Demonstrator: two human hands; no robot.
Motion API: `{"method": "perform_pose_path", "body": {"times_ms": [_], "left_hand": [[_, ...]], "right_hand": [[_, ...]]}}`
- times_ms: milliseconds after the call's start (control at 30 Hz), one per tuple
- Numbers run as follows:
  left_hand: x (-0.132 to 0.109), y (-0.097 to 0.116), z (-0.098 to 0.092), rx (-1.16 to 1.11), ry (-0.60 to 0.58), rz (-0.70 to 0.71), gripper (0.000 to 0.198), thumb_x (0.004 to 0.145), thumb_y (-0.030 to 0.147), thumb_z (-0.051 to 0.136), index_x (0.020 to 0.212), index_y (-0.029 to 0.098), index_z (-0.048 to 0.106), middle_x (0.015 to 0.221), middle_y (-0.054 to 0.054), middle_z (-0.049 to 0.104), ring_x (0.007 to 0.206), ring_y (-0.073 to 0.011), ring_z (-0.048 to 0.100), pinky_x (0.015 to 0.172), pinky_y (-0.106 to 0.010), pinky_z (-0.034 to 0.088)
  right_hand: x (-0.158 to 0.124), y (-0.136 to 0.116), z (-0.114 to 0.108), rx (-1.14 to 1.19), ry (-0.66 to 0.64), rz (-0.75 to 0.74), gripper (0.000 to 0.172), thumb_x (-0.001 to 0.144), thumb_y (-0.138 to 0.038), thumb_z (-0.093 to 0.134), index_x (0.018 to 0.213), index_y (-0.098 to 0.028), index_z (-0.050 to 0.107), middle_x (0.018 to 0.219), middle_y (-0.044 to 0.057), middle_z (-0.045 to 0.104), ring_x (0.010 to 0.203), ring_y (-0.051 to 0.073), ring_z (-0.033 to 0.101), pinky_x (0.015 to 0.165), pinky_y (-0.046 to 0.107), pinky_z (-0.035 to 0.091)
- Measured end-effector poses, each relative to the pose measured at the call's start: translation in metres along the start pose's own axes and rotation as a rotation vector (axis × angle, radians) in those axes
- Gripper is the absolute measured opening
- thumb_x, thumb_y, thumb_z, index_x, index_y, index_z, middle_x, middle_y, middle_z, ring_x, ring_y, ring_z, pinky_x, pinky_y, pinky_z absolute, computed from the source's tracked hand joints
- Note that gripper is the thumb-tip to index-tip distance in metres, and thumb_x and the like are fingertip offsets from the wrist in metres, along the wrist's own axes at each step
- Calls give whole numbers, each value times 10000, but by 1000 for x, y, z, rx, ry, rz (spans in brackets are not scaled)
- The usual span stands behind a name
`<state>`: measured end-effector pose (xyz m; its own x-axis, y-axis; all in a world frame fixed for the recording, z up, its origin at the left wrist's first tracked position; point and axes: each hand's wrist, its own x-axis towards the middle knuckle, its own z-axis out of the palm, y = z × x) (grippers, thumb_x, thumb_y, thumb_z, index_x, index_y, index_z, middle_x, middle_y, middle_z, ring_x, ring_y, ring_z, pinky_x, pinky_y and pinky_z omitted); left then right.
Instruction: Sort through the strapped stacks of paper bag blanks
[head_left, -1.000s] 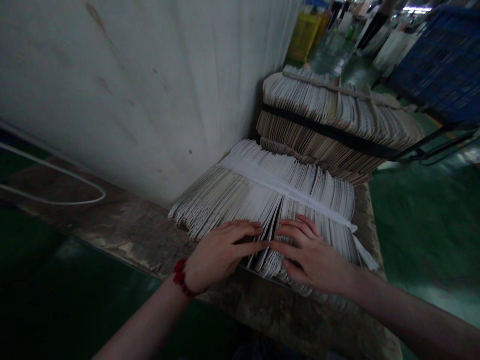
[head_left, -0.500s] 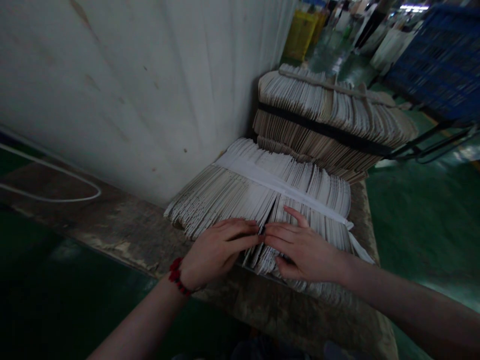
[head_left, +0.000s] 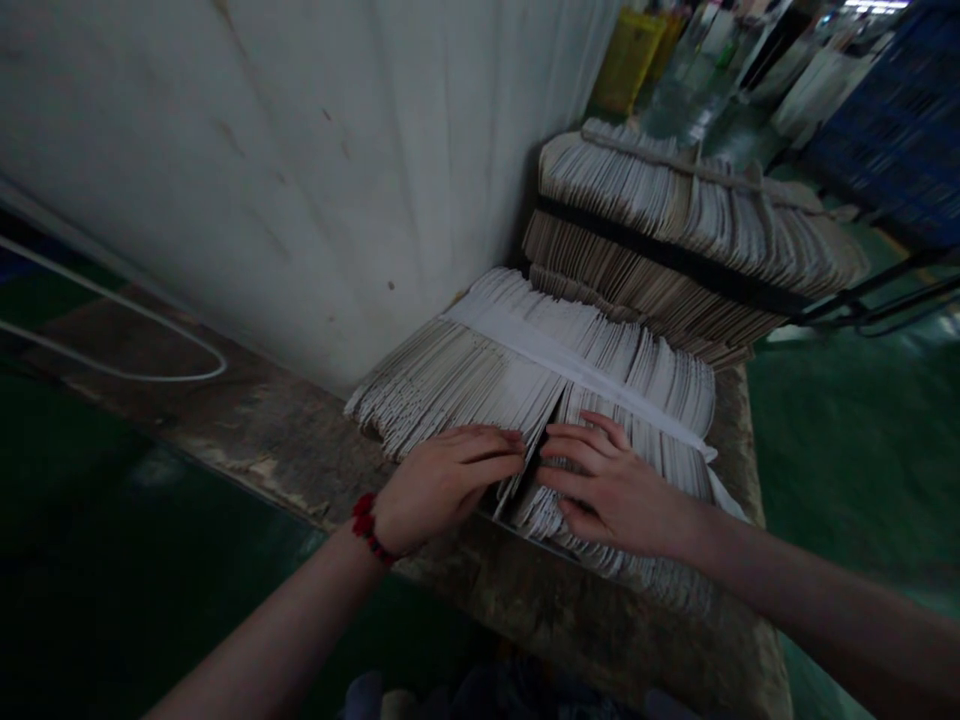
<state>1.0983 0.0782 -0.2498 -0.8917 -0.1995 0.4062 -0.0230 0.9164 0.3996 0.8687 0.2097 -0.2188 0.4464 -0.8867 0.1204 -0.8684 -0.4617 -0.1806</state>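
Note:
A bundle of thin white sheets (head_left: pixel 495 385), standing on edge and packed side by side, lies before me with a white cloth strip (head_left: pixel 540 350) around it. Toward its near side a dark gap parts the sheets. My left hand (head_left: pixel 450 475), with a red beaded bracelet (head_left: pixel 371 530) at the wrist, rests on the sheets left of this gap, fingers stretched toward it. On the other side my right hand (head_left: pixel 600 485) lies over the sheets, its fingers spread and pointing left. Neither hand visibly grips anything, though the left fingertips are partly hidden.
The bundle sits on a worn wooden board (head_left: pixel 285 440). Behind it stands a taller strapped stack (head_left: pixel 690 230), beside a large whitish panel (head_left: pixel 315 180). A white cord (head_left: pixel 187 375) loops at left. Farther off are a yellow bin (head_left: pixel 626 60), blue crates (head_left: pixel 892 130) and a person's legs (head_left: pixel 776 45).
The gap between the sheets looks a little wider, and my hands are slightly farther apart across it. The whole scene has shifted a little to the right in view.

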Motion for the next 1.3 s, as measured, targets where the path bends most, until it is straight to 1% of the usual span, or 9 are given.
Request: {"method": "perform_pose_path", "body": {"times_ms": [67, 133, 367, 500, 700, 900, 1067, 1200, 1300], "left_hand": [[0, 0, 0, 6, -4, 16, 321, 935, 94, 467, 1175, 233, 629, 1225, -30, 666, 1225, -149, 570, 1056, -317, 470], [0, 0, 2, 19, -3, 27, 316, 932, 92, 472, 1169, 228, 631, 1208, -32, 670, 1226, -149, 567, 1065, -319, 463], [1, 0, 5, 44, 14, 12, 254, 942, 116, 469, 1094, 218, 644, 1193, -42, 673, 1217, -155, 573, 1056, -328, 472], [1, 2, 5, 46, 30, -1, 225, 950, 130, 469, 1052, 222, 647, 1172, -30, 679, 1206, -153, 579, 1038, -321, 481], [1, 2, 6, 57, 34, -16, 216, 948, 128, 479, 1042, 215, 653, 1176, -23, 679, 1203, -143, 578, 1034, -312, 486], [1, 3, 6, 40, 53, -28, 241, 946, 122, 464, 1041, 222, 661, 1178, -27, 683, 1190, -141, 591, 1036, -315, 490], [0, 2, 5, 22, 76, -20, 245, 943, 112, 467, 1094, 210, 633, 1227, -32, 669, 1192, -137, 587, 1056, -289, 466], [-1, 1, 5, 9, 63, -8, 241, 945, 117, 467, 1081, 217, 638, 1229, -32, 666, 1212, -139, 577, 1057, -296, 465], [-2, -1, 5, 2, 37, 5, 291, 931, 83, 454, 1121, 216, 631, 1230, -32, 661, 1243, -139, 555, 1078, -310, 451]], "right_hand": [[-2, 1, 1, -10, 17, -5, 307, 891, -252, 551, 1188, -263, 630, 1387, 44, 545, 1405, 266, 338, 1186, 547, 144], [-2, 1, 2, -17, 26, 1, 320, 893, -257, 548, 1203, -275, 626, 1433, 35, 515, 1421, 267, 319, 1187, 556, 140], [-1, 1, 3, -19, 24, -24, 317, 908, -237, 525, 1211, -278, 611, 1398, 0, 568, 1393, 233, 374, 1208, 528, 130], [1, 0, 2, -19, 44, -12, 298, 904, -239, 528, 1186, -274, 620, 1314, 6, 619, 1343, 227, 434, 1210, 524, 125], [0, 1, 3, -18, 30, -29, 315, 894, -219, 529, 1195, -257, 612, 1274, 21, 621, 1321, 225, 469, 1203, 521, 138], [4, 1, -1, 3, -40, -44, 325, 886, -234, 530, 1203, -211, 596, 1288, 64, 612, 1221, 227, 542, 1091, 462, 266], [8, -1, -5, 20, -77, -15, 344, 916, -303, 510, 1239, -198, 561, 1283, 99, 616, 1179, 238, 541, 1007, 428, 295], [7, -1, -5, 12, -76, -20, 334, 926, -310, 503, 1241, -220, 570, 1265, 81, 613, 1141, 230, 551, 1017, 431, 279], [5, 0, -4, 20, -58, -11, 343, 916, -276, 507, 1249, -227, 570, 1265, 79, 604, 1204, 237, 518, 1035, 435, 274]]}}
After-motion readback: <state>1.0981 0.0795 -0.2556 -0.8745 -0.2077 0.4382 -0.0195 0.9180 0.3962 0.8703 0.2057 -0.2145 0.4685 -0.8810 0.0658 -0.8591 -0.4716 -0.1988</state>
